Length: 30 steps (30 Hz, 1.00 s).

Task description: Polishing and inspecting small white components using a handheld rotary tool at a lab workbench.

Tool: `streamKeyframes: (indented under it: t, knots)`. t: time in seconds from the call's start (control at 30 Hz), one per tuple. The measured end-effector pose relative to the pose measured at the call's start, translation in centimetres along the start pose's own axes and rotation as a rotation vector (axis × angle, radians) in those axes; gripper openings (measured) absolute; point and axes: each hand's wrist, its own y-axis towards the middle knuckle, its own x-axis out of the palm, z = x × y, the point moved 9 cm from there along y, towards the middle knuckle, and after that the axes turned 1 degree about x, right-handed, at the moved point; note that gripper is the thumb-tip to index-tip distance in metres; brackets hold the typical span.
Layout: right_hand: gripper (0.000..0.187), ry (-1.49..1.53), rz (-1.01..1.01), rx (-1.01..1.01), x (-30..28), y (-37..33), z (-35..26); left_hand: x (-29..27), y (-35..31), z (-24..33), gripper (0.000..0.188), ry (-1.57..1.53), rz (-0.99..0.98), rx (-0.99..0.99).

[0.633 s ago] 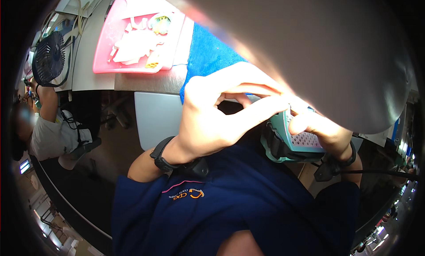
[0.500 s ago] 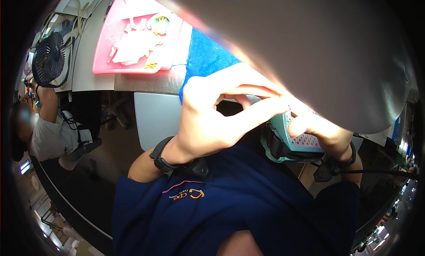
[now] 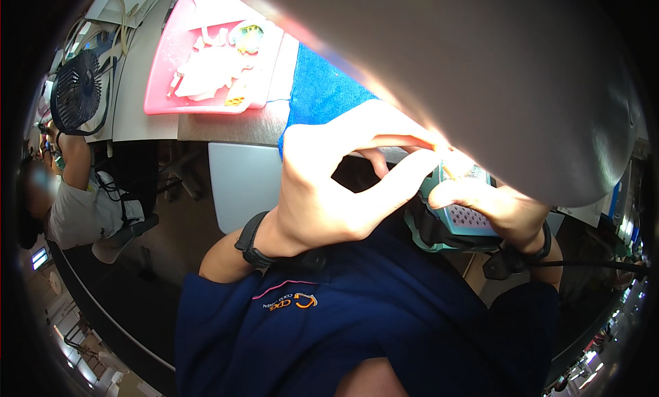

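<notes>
My left hand [image 3: 329, 181] is bent into a pinch, thumb and forefinger tips together beside my right hand's fingers. My right hand [image 3: 498, 208] is closed too, its thumb pointing left, its other fingers partly behind the grey lamp hood. A small, pale yellowish sliver shows between the two hands. Glare and the hood keep me from making out what either hand pinches. Right beneath my right hand is a teal box [image 3: 439, 244] with a perforated light top and black sides. A blue towel [image 3: 326, 85] lies behind my left hand.
The big grey lamp hood [image 3: 494, 74] fills the upper right, close above the hands. A pink tray [image 3: 156, 88] with white pieces stands at the back left. A black fan [image 3: 77, 91] and a seated person [image 3: 89, 205] are farther left. A cable runs from my right wrist.
My right thumb has shifted slightly left, and a yellowish sliver now shows between the hands. The left fingertips have moved only slightly, still pinched.
</notes>
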Motion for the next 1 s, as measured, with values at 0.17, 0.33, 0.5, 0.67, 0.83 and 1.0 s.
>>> streamKeyframes:
  t: [0.17,0.33,0.5,0.67,0.83,1.0]
  knots:
    - [0.034,0.105,-0.018,-0.047,0.3,1.1,-1.6,0.1,0.1,0.2,0.010,0.006,-0.005,0.004]
    - [0.028,0.238,-0.039,-0.134,0.9,2.1,-2.9,0.1,0.1,0.3,0.010,0.013,-0.009,0.006]
    - [0.025,0.272,-0.055,-0.170,1.1,2.2,-3.0,0.1,0.1,0.5,0.010,0.017,-0.013,0.009]
    - [0.026,0.270,-0.050,-0.147,1.0,2.0,-2.6,0.1,0.1,0.5,0.009,0.023,-0.018,0.011]
    - [0.034,0.127,0.009,-0.059,0.4,1.0,-1.3,0.2,0.0,0.6,0.009,0.029,-0.023,0.010]
    - [0.040,0.030,0.007,-0.008,0.3,0.1,-0.2,0.2,0.0,0.7,0.009,0.035,-0.024,0.011]
